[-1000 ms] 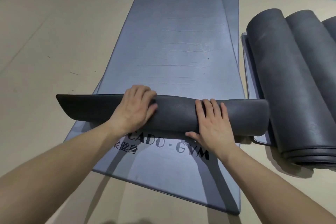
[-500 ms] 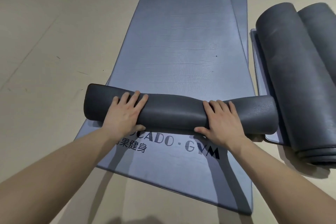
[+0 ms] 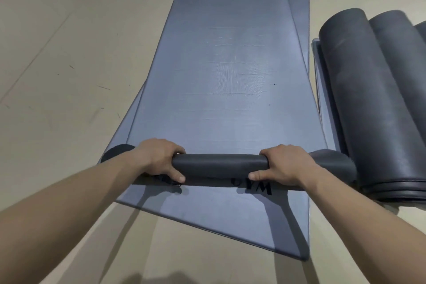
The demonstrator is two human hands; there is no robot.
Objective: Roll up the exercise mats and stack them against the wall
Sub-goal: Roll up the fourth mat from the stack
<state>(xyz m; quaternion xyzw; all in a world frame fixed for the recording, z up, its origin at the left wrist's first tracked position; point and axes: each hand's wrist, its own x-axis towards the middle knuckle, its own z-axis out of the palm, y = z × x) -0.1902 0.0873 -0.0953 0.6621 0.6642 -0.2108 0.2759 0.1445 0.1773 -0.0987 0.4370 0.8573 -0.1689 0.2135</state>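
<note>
The top mat (image 3: 230, 71), smooth blue-grey foam with faint creases, lies flat on a second mat (image 3: 230, 221) on the beige floor (image 3: 57, 71). Its near end is curled into a tight, dark, matte roll (image 3: 219, 165). The left hand (image 3: 161, 160) and right hand (image 3: 288, 165) each wrap that roll, fingers over the top and thumbs on the near side. On the right lie two rolled mats (image 3: 359, 99), perhaps a third at the frame's edge.

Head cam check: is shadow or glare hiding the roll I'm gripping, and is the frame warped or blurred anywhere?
Head view: forearm shadows fall on the lower mat and floor, leaving the roll clearly lit; left hand and right hand look sharp; the flat mat shows a soft sheen, no hard glare; the wide angle bows the mat edges.
</note>
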